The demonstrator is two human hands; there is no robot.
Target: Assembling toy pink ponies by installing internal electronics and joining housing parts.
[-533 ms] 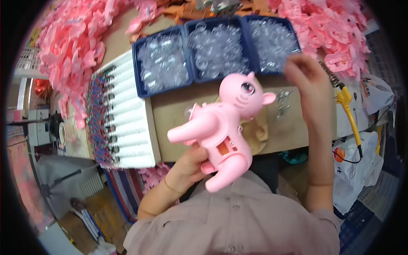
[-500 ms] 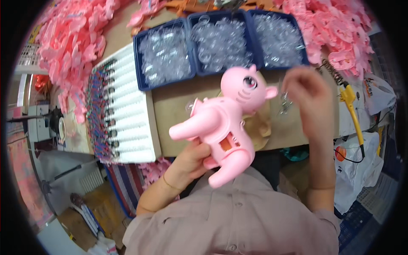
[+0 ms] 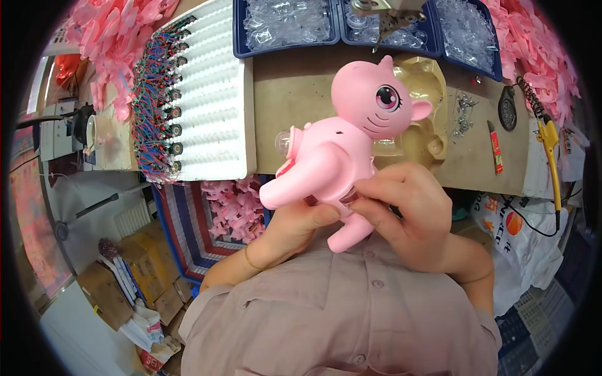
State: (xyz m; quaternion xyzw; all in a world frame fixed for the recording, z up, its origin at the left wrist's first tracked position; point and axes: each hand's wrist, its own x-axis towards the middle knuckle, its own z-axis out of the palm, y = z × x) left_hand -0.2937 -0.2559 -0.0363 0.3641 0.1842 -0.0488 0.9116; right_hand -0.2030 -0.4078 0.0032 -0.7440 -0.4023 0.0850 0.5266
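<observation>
A pink plastic toy pony (image 3: 338, 147) with a large printed eye is held in front of my body, its head toward the far side. My left hand (image 3: 291, 229) grips it from below by the rear part. My right hand (image 3: 414, 213) is closed in a pinch at the opening in the pony's underside; whatever lies between thumb and forefinger is too small or hidden to name. A clear round plastic part (image 3: 285, 141) sticks out at the pony's left side. Beyond my right hand, small metal parts (image 3: 464, 114) lie in a loose heap on the table.
Blue bins (image 3: 342, 39) of clear plastic parts stand at the back. A white tray (image 3: 216, 94) holds wired components at left. Near the metal parts lie a gold plastic tray (image 3: 439, 94), a red-handled tool (image 3: 495, 150) and a yellow-handled tool (image 3: 549, 141). Pink parts (image 3: 232, 210) fill a striped container below.
My right hand has come from above the metal parts to the pony's underside, its fingers now pinched at the opening. The view has shifted, showing more of the near table.
</observation>
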